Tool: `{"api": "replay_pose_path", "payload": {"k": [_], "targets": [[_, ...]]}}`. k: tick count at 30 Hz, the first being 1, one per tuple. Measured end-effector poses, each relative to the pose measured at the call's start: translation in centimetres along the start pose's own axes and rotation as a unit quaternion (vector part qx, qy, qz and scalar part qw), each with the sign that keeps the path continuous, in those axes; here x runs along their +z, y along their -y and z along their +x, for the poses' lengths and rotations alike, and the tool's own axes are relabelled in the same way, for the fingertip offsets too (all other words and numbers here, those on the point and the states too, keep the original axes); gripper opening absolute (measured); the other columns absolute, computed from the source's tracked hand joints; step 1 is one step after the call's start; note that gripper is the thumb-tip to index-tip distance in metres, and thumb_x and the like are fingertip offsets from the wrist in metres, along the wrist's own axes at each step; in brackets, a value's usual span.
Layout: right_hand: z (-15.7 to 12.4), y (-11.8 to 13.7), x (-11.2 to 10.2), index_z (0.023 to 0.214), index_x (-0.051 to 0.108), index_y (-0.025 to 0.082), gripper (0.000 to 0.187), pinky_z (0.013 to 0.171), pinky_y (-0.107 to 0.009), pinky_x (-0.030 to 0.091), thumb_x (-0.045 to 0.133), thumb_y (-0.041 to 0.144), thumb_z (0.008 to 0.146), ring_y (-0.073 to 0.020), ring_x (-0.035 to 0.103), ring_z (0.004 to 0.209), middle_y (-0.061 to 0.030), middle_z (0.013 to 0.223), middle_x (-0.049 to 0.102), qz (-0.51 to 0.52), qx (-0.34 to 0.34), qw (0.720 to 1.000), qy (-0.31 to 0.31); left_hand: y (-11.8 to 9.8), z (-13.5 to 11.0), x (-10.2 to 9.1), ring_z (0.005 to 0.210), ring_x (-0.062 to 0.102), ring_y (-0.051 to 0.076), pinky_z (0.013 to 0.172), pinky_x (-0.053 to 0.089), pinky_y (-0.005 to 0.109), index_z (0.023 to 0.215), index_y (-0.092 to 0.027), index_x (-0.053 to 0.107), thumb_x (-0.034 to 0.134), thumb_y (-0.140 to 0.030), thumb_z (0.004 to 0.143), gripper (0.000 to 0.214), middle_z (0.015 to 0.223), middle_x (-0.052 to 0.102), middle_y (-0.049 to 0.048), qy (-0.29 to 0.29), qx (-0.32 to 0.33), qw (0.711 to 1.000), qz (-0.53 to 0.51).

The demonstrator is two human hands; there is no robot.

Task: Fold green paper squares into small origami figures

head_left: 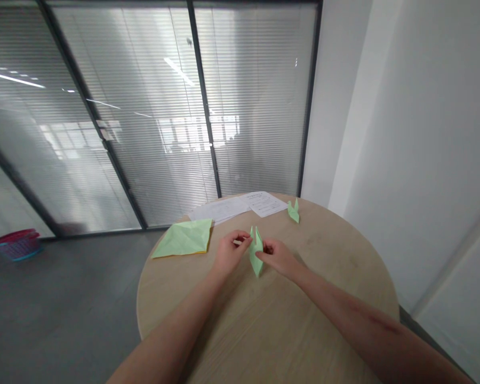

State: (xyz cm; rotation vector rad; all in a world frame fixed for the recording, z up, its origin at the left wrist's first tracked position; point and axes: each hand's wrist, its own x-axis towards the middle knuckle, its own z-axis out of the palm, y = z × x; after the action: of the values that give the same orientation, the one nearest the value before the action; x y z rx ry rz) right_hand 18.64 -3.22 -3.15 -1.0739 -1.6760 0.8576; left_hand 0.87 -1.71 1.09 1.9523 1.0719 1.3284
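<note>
Between my two hands, above the middle of the round table, a folded light-green origami paper (256,261) stands with two narrow points up and one point down. My left hand (232,249) pinches its upper left edge between thumb and fingers. On the other side, my right hand (279,257) grips the paper's right edge, the thumb in front and the fingers partly hidden behind. A second folded green paper figure (293,212), also with two upright points, rests on the table beyond my right hand.
To the left lies a stack of green paper (184,238) with a yellow edge showing beneath. White printed sheets (266,204) overlap at the far side of the wooden table (264,336). A pink and blue basket (15,245) stands on the floor by the glass partition (260,96).
</note>
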Motion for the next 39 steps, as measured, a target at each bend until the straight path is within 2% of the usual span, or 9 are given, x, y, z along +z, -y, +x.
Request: {"api": "replay_pose_path", "payload": {"k": [9,16,21,25,27,31,34,39], "targets": [[0.0,0.2,0.0,0.077,0.062,0.016,0.011,0.058,-0.022,0.036,0.06,0.027,0.076,-0.0126,0.049,0.064,0.0004,0.069,0.057,-0.009,-0.017,1.0,-0.001,1.4,0.4,0.4,0.064,0.058,0.015,0.06,0.049,0.027,0.076,-0.016,0.067,0.068,-0.041,0.075,0.025,0.071,0.065,0.0025,0.035,-0.048,0.995,-0.075],[-0.1,0.4,0.0,0.08,0.066,0.016,0.028,0.06,-0.024,0.037,0.059,0.042,0.082,-0.0146,0.052,0.064,-0.0019,0.071,0.062,0.011,-0.003,1.0,0.001,0.9,0.4,0.8,0.061,0.058,0.013,0.057,0.048,0.025,0.078,-0.017,0.059,0.071,-0.042,0.071,0.028,0.068,0.062,0.0,0.045,-0.075,0.988,-0.126],[-0.2,0.6,0.1,0.078,0.067,0.016,0.031,0.057,-0.023,0.035,0.06,0.045,0.082,-0.0142,0.051,0.061,-0.0011,0.067,0.06,0.021,0.011,1.0,-0.017,0.4,0.2,1.1,0.058,0.057,0.012,0.053,0.046,0.023,0.092,-0.018,0.053,0.071,-0.04,0.071,0.035,0.065,0.059,-0.0038,0.043,-0.075,0.98,-0.179],[-0.1,0.7,0.2,0.075,0.066,0.016,0.029,0.054,-0.023,0.033,0.062,0.043,0.08,-0.0137,0.049,0.059,-0.0009,0.066,0.059,0.033,0.013,0.999,-0.026,0.4,0.1,1.2,0.066,0.06,0.014,0.056,0.048,0.025,0.109,-0.016,0.056,0.069,-0.037,0.073,0.044,0.074,0.066,0.0005,0.061,-0.092,0.978,-0.176],[-0.1,0.7,0.2,0.074,0.066,0.015,0.031,0.054,-0.023,0.033,0.062,0.045,0.08,-0.0135,0.048,0.059,-0.0011,0.066,0.059,0.03,0.014,0.999,-0.037,0.6,0.0,1.3,0.066,0.059,0.015,0.058,0.048,0.026,0.103,-0.015,0.063,0.069,-0.037,0.073,0.038,0.074,0.066,0.0015,0.08,-0.094,0.98,-0.154],[0.0,0.8,0.2,0.073,0.065,0.015,0.033,0.055,-0.024,0.034,0.062,0.047,0.08,-0.014,0.049,0.059,-0.0014,0.065,0.058,0.018,0.01,0.999,-0.03,1.1,0.0,1.3,0.06,0.055,0.013,0.057,0.046,0.025,0.073,-0.014,0.069,0.069,-0.039,0.073,0.025,0.067,0.063,0.0019,0.098,-0.092,0.984,-0.114],[0.0,0.9,0.3,0.072,0.066,0.015,0.033,0.055,-0.024,0.034,0.061,0.046,0.08,-0.0147,0.05,0.059,-0.0021,0.064,0.059,0.013,0.005,1.0,-0.012,1.4,0.0,1.2,0.059,0.054,0.014,0.055,0.045,0.025,0.07,-0.015,0.069,0.067,-0.041,0.074,0.026,0.065,0.063,0.0018,0.106,-0.093,0.983,-0.12],[-0.1,1.2,0.6,0.076,0.069,0.014,0.025,0.058,-0.024,0.036,0.062,0.038,0.079,-0.0152,0.051,0.062,-0.0028,0.068,0.061,0.015,0.006,1.0,0.013,1.6,0.1,0.9,0.059,0.054,0.014,0.057,0.045,0.025,0.069,-0.015,0.069,0.068,-0.044,0.073,0.03,0.063,0.062,0.0018,0.073,-0.101,0.981,-0.148]]}}
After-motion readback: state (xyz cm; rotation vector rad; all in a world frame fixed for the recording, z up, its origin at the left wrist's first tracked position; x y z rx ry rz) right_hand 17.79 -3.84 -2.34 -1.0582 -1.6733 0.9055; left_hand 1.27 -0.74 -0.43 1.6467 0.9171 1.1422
